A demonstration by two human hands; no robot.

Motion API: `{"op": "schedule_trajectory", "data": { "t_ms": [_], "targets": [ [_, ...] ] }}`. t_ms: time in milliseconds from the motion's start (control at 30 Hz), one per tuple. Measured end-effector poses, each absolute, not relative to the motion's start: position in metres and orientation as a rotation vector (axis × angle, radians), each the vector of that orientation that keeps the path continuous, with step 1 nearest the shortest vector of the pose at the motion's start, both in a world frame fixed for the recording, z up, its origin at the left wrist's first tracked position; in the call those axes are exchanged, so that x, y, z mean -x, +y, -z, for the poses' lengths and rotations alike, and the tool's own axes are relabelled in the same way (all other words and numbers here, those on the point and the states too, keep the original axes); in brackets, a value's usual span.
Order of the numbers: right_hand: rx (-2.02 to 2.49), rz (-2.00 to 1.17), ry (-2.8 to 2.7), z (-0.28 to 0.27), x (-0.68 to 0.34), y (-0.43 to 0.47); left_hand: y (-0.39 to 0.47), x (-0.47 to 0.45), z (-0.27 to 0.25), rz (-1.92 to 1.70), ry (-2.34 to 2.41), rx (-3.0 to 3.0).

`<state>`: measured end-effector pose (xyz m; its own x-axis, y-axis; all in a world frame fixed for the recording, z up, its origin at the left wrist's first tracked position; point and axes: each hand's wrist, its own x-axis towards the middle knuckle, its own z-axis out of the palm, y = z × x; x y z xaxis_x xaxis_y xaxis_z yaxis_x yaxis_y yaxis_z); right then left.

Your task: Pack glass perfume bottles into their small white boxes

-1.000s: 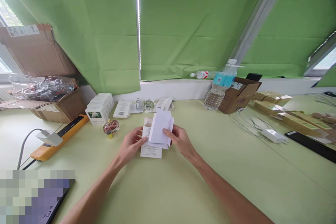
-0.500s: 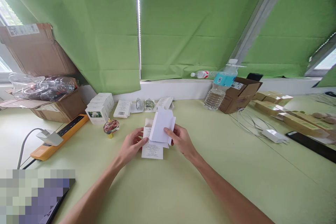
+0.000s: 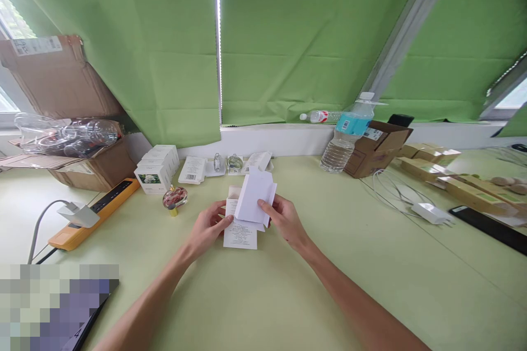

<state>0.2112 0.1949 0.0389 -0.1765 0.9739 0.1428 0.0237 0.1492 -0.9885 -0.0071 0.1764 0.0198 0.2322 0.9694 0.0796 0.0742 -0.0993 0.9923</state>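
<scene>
My left hand (image 3: 211,221) closes on the left edge of a printed white carton (image 3: 240,238), its thumb pressed on the front. Small print covers the carton's face, and its upper part is partly hidden. In front of it, my right hand (image 3: 285,218) pinches a plain white folded card insert (image 3: 254,201) by its right side, thumb on top. The insert leans slightly and overlaps the carton. To the left of my hands lies a pinkish glass perfume bottle (image 3: 174,197) with a gold cap.
Stacked white boxes (image 3: 155,175), more flat cartons (image 3: 192,169) and small glass bottles (image 3: 235,163) stand along the back. An orange power strip (image 3: 94,214) lies left, near a cardboard box (image 3: 96,167). At right are a water bottle (image 3: 340,145), a charger (image 3: 431,213) and a black phone (image 3: 489,227).
Almost nothing differs. The whole view has shifted by a few pixels, and both hands keep the same hold on the carton and the insert.
</scene>
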Motion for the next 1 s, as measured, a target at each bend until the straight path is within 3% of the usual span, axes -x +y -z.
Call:
{"op": "schedule_trajectory", "data": {
  "t_ms": [1000],
  "targets": [
    [1.063,-1.244,-1.455,-0.0339,-0.2105,0.1952,0.1774,0.0084,-0.0174,-0.994,1.097,-1.525]
  ]
}}
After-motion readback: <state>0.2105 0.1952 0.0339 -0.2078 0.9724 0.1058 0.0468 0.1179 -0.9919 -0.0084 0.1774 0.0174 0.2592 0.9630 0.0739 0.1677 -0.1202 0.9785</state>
